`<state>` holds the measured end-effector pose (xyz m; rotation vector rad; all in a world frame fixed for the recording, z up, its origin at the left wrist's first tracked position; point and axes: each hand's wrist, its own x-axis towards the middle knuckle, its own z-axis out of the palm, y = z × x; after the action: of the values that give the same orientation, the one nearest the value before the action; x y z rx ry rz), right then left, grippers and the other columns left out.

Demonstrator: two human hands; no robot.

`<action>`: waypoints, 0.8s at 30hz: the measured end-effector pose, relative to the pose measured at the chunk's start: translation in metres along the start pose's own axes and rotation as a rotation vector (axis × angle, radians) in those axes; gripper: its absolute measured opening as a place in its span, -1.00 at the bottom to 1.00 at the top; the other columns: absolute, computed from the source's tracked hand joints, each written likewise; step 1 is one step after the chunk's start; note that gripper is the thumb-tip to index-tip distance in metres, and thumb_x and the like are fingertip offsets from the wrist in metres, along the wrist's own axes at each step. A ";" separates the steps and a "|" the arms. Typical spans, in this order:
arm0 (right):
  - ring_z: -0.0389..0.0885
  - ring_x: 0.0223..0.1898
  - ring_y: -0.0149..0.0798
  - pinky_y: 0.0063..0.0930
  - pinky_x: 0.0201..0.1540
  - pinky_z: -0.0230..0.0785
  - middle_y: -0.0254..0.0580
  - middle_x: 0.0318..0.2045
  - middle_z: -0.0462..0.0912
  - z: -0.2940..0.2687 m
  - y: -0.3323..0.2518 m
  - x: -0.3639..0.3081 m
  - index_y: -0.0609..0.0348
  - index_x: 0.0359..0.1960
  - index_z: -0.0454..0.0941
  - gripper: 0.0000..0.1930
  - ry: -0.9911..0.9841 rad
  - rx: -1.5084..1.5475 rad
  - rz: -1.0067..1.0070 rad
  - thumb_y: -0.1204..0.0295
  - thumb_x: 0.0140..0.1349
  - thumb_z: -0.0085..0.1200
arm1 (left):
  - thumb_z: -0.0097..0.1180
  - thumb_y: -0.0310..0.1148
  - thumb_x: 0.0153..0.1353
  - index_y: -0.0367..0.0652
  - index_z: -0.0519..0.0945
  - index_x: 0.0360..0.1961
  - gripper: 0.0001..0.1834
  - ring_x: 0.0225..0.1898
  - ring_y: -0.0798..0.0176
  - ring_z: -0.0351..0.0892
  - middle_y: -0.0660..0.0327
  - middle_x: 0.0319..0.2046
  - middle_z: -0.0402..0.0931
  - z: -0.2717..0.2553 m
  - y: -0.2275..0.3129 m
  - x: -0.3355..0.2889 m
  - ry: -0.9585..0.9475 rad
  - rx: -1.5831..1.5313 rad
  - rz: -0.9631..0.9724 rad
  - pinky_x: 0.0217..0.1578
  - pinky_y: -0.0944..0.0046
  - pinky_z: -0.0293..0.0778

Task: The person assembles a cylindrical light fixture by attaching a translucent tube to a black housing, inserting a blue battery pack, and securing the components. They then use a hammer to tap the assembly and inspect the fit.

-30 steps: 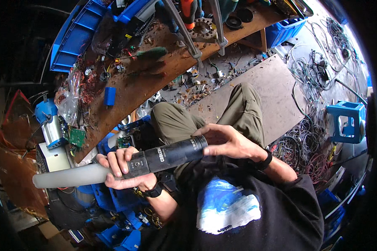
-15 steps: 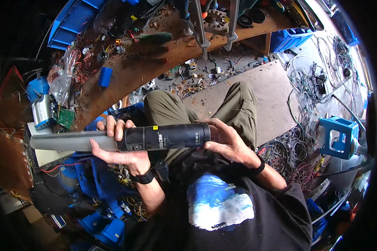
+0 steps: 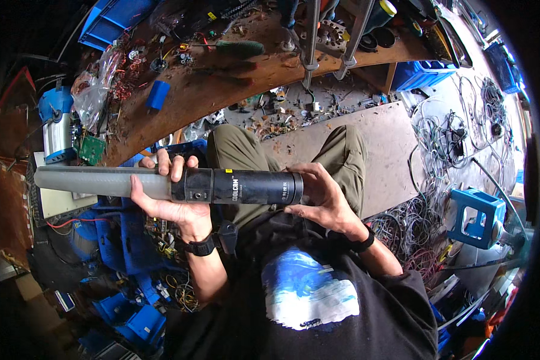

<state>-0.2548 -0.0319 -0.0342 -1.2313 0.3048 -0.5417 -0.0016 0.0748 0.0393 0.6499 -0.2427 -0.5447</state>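
A long light wand, with a black cylindrical handle and a frosted whitish tube, lies nearly level across my lap area. My left hand is closed around it where the frosted tube meets the black body, thumb below and fingers over the top. A small round button shows on the black part beside those fingers. At the wand's right end, my right hand grips the black end cap between thumb and fingers; part of its fingers is hidden behind the cap.
Beyond my knees, a brown workbench holds scraps, a green-handled tool and a blue cylinder. Tangled cables and a blue stool are at the right. Blue plastic bins lie at lower left.
The wand has come slightly more level, and its frosted end sits a little higher and farther left in view. Both hands keep hold of it. The whole view has shifted slightly.
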 end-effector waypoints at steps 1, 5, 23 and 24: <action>0.63 0.17 -0.27 -0.31 0.28 0.49 -0.09 0.20 0.61 0.000 0.000 0.001 0.24 0.46 0.26 -0.33 0.007 0.115 0.071 0.47 0.40 0.33 | 0.11 0.14 0.39 0.05 0.48 -0.19 -0.61 -0.47 0.37 0.40 0.37 -0.41 0.30 0.000 0.000 0.000 -0.001 -0.013 0.002 -0.19 0.02 0.45; 0.65 0.07 -0.28 -0.34 0.22 0.51 -0.10 0.16 0.62 -0.004 -0.007 0.002 0.23 0.49 0.23 -0.33 -0.045 0.317 0.298 0.43 0.44 0.29 | 0.13 0.14 0.38 0.06 0.47 -0.19 -0.61 -0.46 0.39 0.39 0.38 -0.41 0.28 -0.002 0.001 0.002 0.007 0.000 0.004 -0.18 0.02 0.45; 0.60 0.24 -0.20 -0.25 0.29 0.51 -0.06 0.16 0.61 -0.003 -0.008 0.012 0.30 0.43 0.28 -0.42 0.045 0.215 0.467 0.30 0.53 0.19 | 0.17 0.11 0.35 0.02 0.46 -0.17 -0.60 -0.46 0.43 0.41 0.40 -0.41 0.29 -0.005 0.005 0.000 0.027 -0.010 0.000 -0.13 0.09 0.52; 0.60 0.23 -0.20 -0.28 0.24 0.55 -0.07 0.17 0.62 -0.004 -0.007 0.013 0.31 0.41 0.30 -0.42 0.012 0.259 0.397 0.40 0.47 0.27 | 0.16 0.12 0.35 0.03 0.44 -0.17 -0.60 -0.46 0.43 0.41 0.40 -0.41 0.29 -0.005 0.005 0.000 0.021 -0.009 -0.003 -0.13 0.10 0.50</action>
<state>-0.2474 -0.0440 -0.0276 -0.8866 0.4621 -0.2358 0.0020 0.0802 0.0387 0.6468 -0.2198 -0.5412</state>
